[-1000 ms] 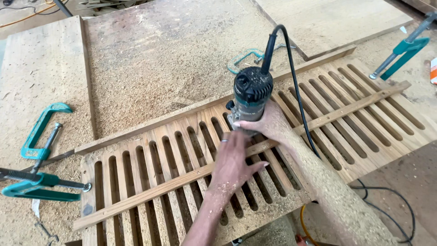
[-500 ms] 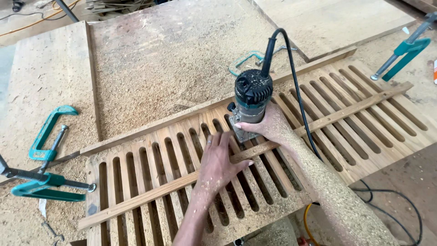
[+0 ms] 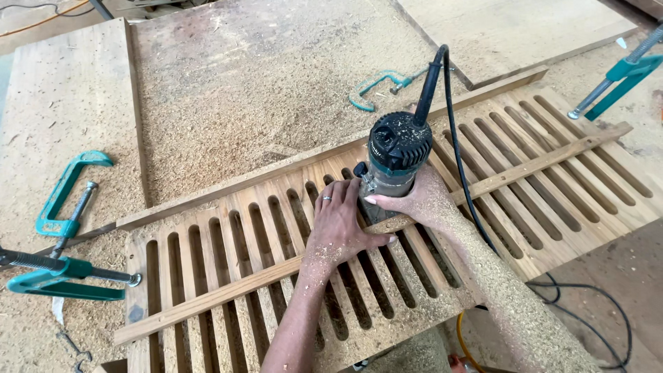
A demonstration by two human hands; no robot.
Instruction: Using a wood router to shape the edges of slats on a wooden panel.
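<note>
Clamps, boards & sawdust round the work

Desk [image 3: 262, 90] covered w/ thick sawdust, esp. centre. Teal C-clamp [image 3: 65, 193] lying loose at left on the dust; just below it a teal bar clamp [image 3: 62, 276] w/ steel rod, sticking in from left edge. Smaller teal clamp [image 3: 383, 86] lies flat in the sawdust, upper centre. 4th teal clamp [image 3: 618, 76] at top right, its screw angled down-left. Large flat board [image 3: 62, 97] at left, dusty, separate from another pale board [image 3: 511, 31] at top right. Yellow cable [image 3: 464, 338] loops under desk edge, bottom right. Orange cord [image 3: 48, 24] crosses top-left corner.
</note>
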